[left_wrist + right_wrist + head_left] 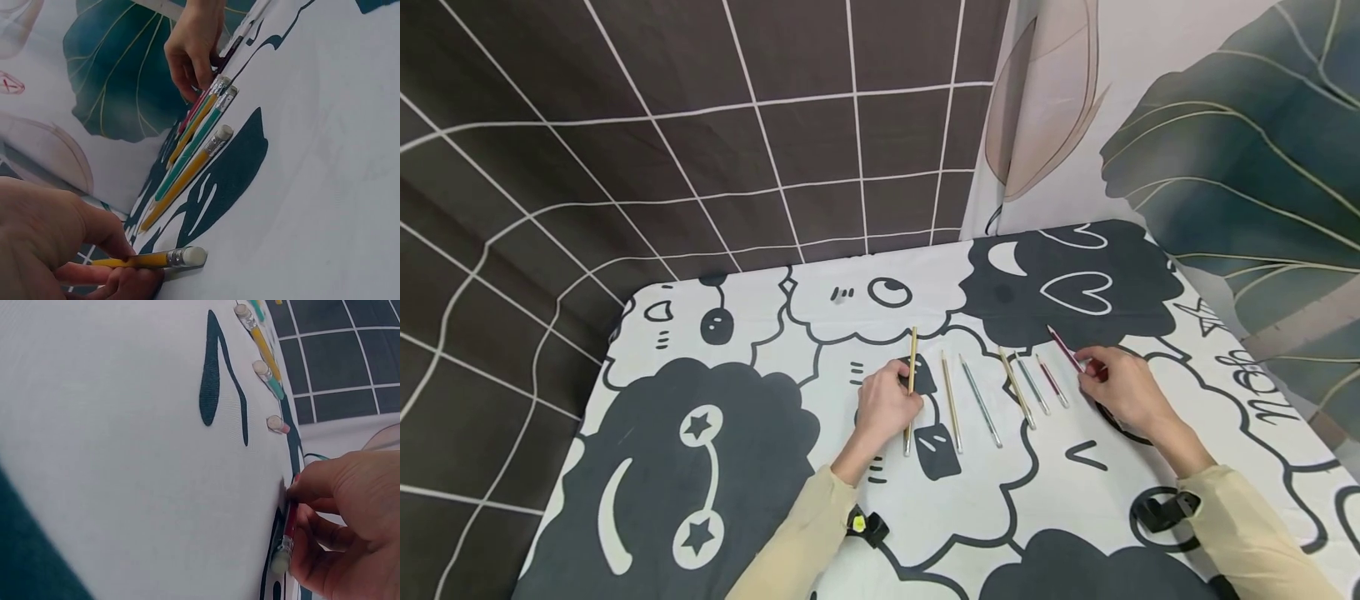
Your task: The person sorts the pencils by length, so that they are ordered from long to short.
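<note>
My left hand (883, 404) pinches a yellow pencil (913, 354) at the left end of a row; its white eraser (194, 255) faces the left wrist camera. At the right end, my right hand (1120, 385) holds a dark red pencil (1060, 342) between thumb and fingers, its tip slanting away to the left. Between the hands, several pencils lie side by side on the cloth: a yellow pencil (951, 404), a teal pencil (980, 401), another yellow pencil (1017, 389), a shorter teal pencil (1032, 385) and a short red pencil (1052, 382).
A black-and-white cartoon cloth (925, 517) covers the surface. Dark grid-patterned fabric (700, 150) hangs behind and to the left. A leaf-print curtain (1247, 167) hangs along the right. A black wrist device (1165, 510) is strapped at the right sleeve, another (871, 527) at the left.
</note>
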Motion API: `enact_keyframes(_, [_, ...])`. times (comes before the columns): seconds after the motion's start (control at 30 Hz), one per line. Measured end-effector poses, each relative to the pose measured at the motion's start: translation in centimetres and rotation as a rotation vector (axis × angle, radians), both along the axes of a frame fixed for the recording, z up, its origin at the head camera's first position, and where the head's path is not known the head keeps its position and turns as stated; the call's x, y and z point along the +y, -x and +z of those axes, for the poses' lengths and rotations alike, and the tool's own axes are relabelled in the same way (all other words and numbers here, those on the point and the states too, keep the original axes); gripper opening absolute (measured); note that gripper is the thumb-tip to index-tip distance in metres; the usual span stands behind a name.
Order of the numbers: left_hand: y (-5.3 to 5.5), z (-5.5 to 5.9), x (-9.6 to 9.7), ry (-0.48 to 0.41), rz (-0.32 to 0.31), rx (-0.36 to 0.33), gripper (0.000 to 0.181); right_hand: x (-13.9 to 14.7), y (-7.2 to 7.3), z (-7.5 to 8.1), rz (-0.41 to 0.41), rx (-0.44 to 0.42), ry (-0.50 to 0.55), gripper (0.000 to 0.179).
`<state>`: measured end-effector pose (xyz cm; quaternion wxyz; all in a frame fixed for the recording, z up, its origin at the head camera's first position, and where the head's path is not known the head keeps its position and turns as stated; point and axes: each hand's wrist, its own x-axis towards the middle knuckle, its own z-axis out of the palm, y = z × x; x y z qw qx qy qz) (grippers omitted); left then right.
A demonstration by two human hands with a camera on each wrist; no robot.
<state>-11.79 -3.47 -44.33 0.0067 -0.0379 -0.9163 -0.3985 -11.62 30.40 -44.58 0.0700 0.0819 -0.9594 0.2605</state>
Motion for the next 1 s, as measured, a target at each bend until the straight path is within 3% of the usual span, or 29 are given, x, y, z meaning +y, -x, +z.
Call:
enact_keyframes(0.37, [0.1,0.1,-0.2,-0.044,0.016,-0.071,0.026,0.3,-0.3,0.4,-0.015,-0.012,0.028,0.022])
enact_keyframes(1.0, [-0.2,0.6,-1.0,-0.123,-0.011,-0.14,0.026,-0.4,-1.0,1.1,0.0,0.08,0.173,0.027])
